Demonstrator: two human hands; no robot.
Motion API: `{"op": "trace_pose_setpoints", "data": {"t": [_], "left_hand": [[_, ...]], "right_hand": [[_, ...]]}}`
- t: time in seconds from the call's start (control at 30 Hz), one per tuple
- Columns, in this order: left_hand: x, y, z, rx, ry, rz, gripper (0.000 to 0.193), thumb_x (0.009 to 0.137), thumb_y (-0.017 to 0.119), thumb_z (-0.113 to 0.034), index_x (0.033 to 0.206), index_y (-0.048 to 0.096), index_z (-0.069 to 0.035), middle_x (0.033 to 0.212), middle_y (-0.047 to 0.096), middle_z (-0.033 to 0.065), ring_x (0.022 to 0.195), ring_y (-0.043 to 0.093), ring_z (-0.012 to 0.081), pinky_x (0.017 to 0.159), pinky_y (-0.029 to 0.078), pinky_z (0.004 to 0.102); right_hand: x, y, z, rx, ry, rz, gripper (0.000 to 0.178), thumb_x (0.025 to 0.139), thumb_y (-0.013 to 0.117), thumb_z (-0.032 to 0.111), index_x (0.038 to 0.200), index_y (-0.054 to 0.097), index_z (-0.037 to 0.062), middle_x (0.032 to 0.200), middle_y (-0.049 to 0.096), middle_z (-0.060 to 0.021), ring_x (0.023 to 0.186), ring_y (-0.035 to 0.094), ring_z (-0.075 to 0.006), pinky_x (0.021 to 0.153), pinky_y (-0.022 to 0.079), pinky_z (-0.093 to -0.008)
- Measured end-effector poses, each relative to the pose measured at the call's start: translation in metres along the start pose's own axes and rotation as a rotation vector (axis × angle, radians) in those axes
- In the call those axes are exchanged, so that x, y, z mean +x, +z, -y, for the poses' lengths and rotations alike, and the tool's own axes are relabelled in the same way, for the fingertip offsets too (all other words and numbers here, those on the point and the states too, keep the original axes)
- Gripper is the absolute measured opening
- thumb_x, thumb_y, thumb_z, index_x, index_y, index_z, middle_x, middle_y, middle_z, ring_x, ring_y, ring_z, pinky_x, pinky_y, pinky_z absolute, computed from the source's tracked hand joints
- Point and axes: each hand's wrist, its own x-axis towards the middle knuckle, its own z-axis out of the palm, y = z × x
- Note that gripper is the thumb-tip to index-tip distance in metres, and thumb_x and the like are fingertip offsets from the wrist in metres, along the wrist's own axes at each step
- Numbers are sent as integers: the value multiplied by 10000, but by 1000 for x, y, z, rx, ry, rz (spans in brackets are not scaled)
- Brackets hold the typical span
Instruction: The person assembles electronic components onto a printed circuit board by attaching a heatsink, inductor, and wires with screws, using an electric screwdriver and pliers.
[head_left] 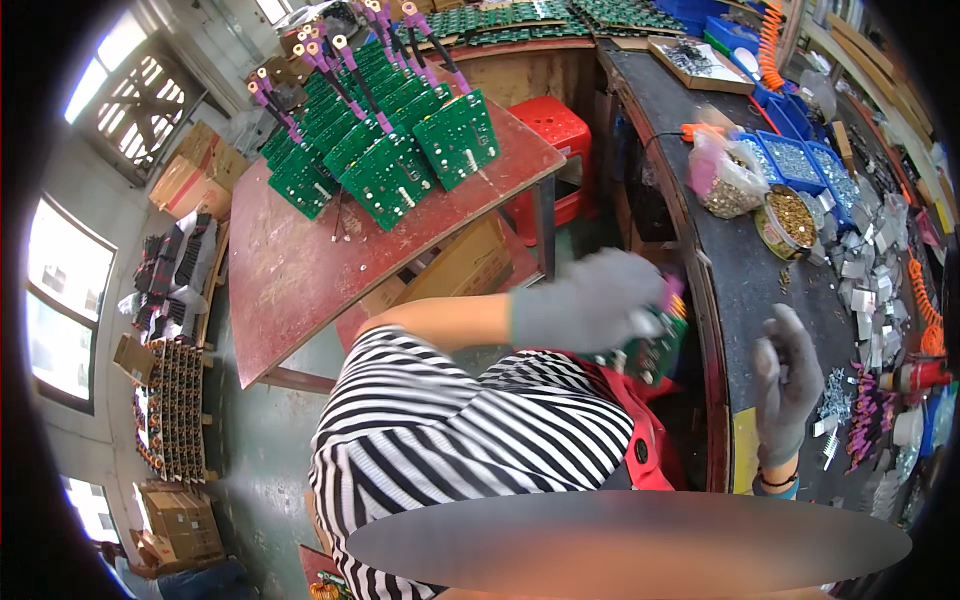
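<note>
My left hand (590, 302), in a grey glove and smeared by motion, reaches across my front with its fingers closed on a green circuit board (655, 352). Purple and orange parts show at the board's upper end; the hand hides some of it. My right hand (788, 385), also gloved in grey, is over the dark workbench (735, 300) with nothing in it, fingers apart and slightly bent. Near it lie a cluster of small screws (835, 400) and several purple pieces (868, 425).
A red table (300, 290) at the left bears several upright green boards (385, 180) with purple-ended cables. A red stool (550, 125) stands between table and bench. On the bench are a tub of brass-coloured parts (788, 222), blue trays (790, 160) and scattered metal pieces (880, 270).
</note>
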Motion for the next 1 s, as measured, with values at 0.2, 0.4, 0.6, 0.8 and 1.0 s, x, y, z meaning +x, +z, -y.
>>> {"op": "trace_pose_setpoints", "data": {"t": [0.2, 0.4, 0.6, 0.8, 1.0], "left_hand": [[-101, -139, 11, 319, -479, -502, 184, 788, 727, -105, 955, 671, -53, 829, 669, 105, 748, 660, 228, 672, 510, 330], [-192, -281, 62, 727, -1150, -503, 249, 777, 745, -225, 884, 655, -19, 728, 640, 160, 669, 635, 238, 634, 476, 388], [-256, -290, 218, 971, -1218, -487, 248, 801, 729, -274, 910, 677, -57, 900, 691, 190, 868, 664, 380, 766, 500, 466], [-271, -256, 274, 918, -1203, -586, 303, 831, 711, -337, 994, 660, -87, 965, 694, 177, 925, 657, 374, 798, 495, 483], [-239, -267, 277, 420, -790, -544, 440, 855, 699, -292, 1172, 646, 8, 1042, 713, 145, 932, 666, 278, 829, 505, 383]], "right_hand": [[-52, 14, -159, -867, 25, 68, 621, 880, 695, 286, 1402, 449, 57, 1269, 549, -179, 1148, 544, -348, 977, 444, -433], [-63, 22, -186, -766, 190, 204, 747, 802, 735, 388, 1424, 428, 110, 1402, 466, -158, 1304, 408, -409, 1083, 327, -528], [-66, 22, -175, -754, 180, 195, 694, 792, 741, 343, 1385, 478, 97, 1407, 473, -165, 1310, 413, -406, 1094, 321, -514], [-66, 23, -174, -710, 140, 193, 682, 784, 746, 332, 1368, 491, 90, 1407, 473, -172, 1314, 410, -406, 1098, 323, -501], [-73, 7, -161, -646, 119, 137, 673, 786, 746, 379, 1329, 507, 62, 1372, 489, -188, 1264, 454, -395, 1051, 361, -485]]}}
